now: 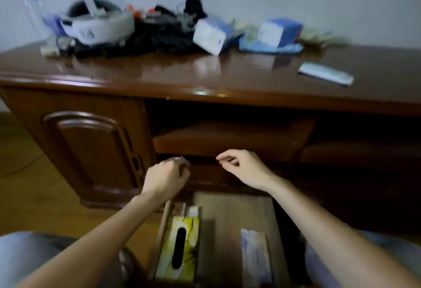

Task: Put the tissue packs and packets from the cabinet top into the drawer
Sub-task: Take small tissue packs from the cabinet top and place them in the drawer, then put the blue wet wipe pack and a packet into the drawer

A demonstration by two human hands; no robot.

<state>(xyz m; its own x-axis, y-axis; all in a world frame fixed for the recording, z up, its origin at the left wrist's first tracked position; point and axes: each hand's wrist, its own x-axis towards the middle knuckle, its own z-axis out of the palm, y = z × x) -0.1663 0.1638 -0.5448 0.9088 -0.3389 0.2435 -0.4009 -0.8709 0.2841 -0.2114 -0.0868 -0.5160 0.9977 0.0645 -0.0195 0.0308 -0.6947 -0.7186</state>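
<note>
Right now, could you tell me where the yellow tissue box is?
In the head view, the yellow tissue box lies inside the open drawer, against its left wall, below the left hand.

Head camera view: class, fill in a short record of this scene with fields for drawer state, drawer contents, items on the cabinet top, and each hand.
drawer: pulled open
drawer contents: yellow tissue box at left, flat pale packet at right
cabinet top: two blue-and-white tissue packs, flat packet at right, white headset, dark clutter
left hand: empty, loosely curled, above drawer
right hand: empty, fingers bent, above drawer
</note>
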